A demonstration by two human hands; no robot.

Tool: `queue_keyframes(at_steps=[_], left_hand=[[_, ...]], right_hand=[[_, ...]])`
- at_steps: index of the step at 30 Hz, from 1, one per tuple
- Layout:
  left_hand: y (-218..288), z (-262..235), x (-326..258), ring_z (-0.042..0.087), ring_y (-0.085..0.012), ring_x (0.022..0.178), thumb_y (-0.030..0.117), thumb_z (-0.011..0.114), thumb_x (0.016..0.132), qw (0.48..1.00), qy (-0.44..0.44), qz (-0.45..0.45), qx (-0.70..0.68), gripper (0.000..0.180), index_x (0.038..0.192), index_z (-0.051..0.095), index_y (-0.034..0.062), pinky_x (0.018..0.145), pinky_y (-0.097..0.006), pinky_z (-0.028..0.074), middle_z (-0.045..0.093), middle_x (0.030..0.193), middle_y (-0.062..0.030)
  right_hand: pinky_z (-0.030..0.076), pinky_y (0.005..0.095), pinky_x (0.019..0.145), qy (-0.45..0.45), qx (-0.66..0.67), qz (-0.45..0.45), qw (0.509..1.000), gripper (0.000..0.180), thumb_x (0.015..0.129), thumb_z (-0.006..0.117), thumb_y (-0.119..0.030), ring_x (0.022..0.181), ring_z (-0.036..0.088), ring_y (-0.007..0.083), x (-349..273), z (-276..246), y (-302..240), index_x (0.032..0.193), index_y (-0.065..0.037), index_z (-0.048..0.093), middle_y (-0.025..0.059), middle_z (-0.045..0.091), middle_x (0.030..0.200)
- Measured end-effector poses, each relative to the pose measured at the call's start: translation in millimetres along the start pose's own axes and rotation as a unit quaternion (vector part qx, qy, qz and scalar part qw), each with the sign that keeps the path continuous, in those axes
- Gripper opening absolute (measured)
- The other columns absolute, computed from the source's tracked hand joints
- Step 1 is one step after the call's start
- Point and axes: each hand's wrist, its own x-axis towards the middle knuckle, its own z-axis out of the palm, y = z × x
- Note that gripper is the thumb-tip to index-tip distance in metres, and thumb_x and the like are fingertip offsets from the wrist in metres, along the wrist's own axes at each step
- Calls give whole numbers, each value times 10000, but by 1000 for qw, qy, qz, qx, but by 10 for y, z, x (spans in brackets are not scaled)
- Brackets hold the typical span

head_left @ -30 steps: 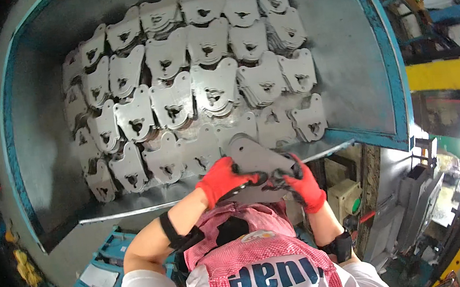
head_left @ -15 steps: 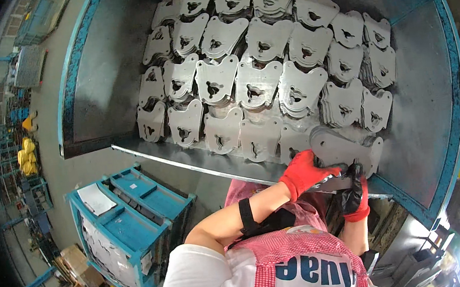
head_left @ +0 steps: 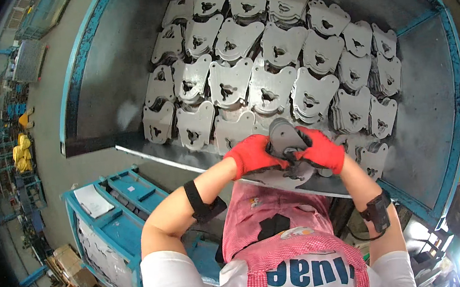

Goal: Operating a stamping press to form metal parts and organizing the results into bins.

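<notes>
Both my hands wear red gloves with dark palms. My left hand (head_left: 256, 156) and my right hand (head_left: 321, 150) close from either side on a flat grey metal plate (head_left: 284, 135). The plate is tilted over the near wall of a large blue-edged metal bin, close to my apron. Its lower part is partly hidden by my fingers, and I cannot tell whether it is one plate or more. Beyond my hands, rows of stacked metal plates (head_left: 231, 85) with cut-out centres lie on the bin's floor.
The bin's rim (head_left: 458, 75) curves round the far and right sides, and its near edge (head_left: 158, 162) runs before me. Left of me stands a blue metal crate (head_left: 117, 229) with a white sheet (head_left: 93, 201) on top. Yellow bundled material (head_left: 22, 154) sits farther left.
Both hands have moved left along the bin's near side, with the plate between them. The plate has gone from lying slanted to the right to standing more upright.
</notes>
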Motion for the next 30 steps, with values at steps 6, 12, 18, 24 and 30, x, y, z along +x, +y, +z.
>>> queue_keyframes(at_steps=[6,12,18,24,30], left_hand=[[-433,-874,419,603,-300,842,506,690,580,963,-220,-42,148,628,985,616,32,747,-371,466,630,889,-177],[-1219,-896,795,564,-268,969,496,685,602,944,-277,-41,176,658,1072,578,48,807,-362,442,600,1027,-151],[-1374,-1377,400,553,-187,960,382,640,744,973,-27,-49,-223,522,1123,533,40,855,-292,413,605,1030,-113],[-1768,-1479,-247,570,-204,966,264,645,752,947,236,15,-216,432,1099,545,26,845,-292,422,606,1033,-118],[-1918,-1171,-774,564,-236,993,158,648,737,934,282,-11,-219,409,1110,541,27,852,-307,422,594,1054,-134]], right_hand=[[443,277,785,172,313,152,922,436,760,611,-77,888,545,144,648,766,-84,1161,9,464,83,584,999],[477,287,690,199,345,143,906,401,843,565,-171,827,567,137,1029,1439,916,1196,-24,442,72,597,966],[459,290,735,289,258,255,886,511,736,691,-206,825,578,166,1071,1432,885,1153,7,487,90,612,971],[443,283,773,258,306,249,882,496,744,682,-197,868,566,156,1149,1484,1051,1147,11,483,84,605,986],[430,278,793,230,245,211,918,467,785,628,-218,904,551,166,1332,1579,865,1163,5,467,85,593,1023]])
